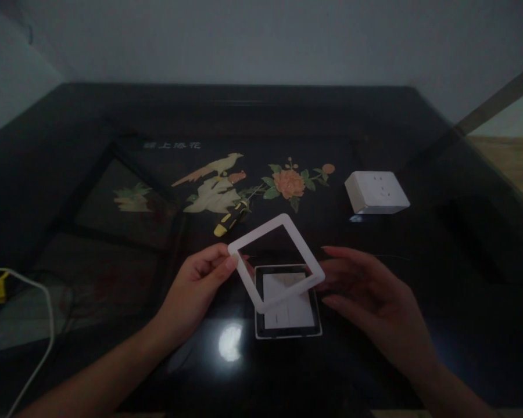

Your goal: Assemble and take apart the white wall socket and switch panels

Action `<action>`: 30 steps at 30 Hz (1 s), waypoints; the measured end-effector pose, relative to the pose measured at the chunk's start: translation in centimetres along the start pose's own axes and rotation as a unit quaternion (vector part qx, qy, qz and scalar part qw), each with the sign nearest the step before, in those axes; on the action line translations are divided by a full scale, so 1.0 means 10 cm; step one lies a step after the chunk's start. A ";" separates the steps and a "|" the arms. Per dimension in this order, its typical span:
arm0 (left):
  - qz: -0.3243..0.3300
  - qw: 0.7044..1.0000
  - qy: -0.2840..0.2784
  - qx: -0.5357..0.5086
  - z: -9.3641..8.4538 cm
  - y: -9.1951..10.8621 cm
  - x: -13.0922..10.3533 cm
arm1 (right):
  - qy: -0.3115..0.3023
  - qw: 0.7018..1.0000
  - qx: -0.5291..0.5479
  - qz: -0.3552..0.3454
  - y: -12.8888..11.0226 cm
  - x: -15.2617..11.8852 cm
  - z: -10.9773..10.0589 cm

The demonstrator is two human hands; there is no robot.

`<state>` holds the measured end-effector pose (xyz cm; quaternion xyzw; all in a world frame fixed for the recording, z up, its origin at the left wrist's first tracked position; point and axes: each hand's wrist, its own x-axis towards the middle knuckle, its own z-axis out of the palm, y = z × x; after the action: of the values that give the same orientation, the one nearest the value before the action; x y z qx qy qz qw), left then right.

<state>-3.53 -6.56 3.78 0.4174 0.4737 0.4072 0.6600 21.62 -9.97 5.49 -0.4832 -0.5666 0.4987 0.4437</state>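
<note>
A white square frame (305, 247) is held tilted above the dark table, pinched at its left corner between the thumb and fingers of my left hand (200, 278). My right hand (370, 296) is beside the frame's right corner, its thumb and fingers spread apart. Partly behind the frame lies a dark square panel with a pale rim (287, 332), with white paper (296, 313) inside it. A yellow and black screwdriver (230, 222) rests on the table just beyond the frame's left side.
A white box with a socket pattern on top (377, 191) sits at the right on the glossy black table (261, 119). Bird and flower decorations (289, 183) show on the tabletop. A white cable (50, 313) with a yellow tag (0, 288) runs along the left.
</note>
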 end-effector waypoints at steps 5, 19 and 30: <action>-0.016 0.998 -0.052 0.015 0.04 -0.01 -0.02 | -0.092 0.966 -0.199 -0.140 0.08 -0.02 -0.07; 0.074 0.984 -0.053 0.156 0.07 -0.03 -0.07 | -0.156 0.926 -0.300 -0.169 0.04 -0.02 -0.13; 0.221 0.858 -0.168 0.432 0.03 -0.01 -0.18 | -0.137 0.928 -0.313 -0.147 0.03 -0.03 -0.14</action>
<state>-3.59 -8.37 4.26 0.8163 0.3792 0.2204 0.3758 23.08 -10.03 5.38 -0.4359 -0.8137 0.2868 0.2563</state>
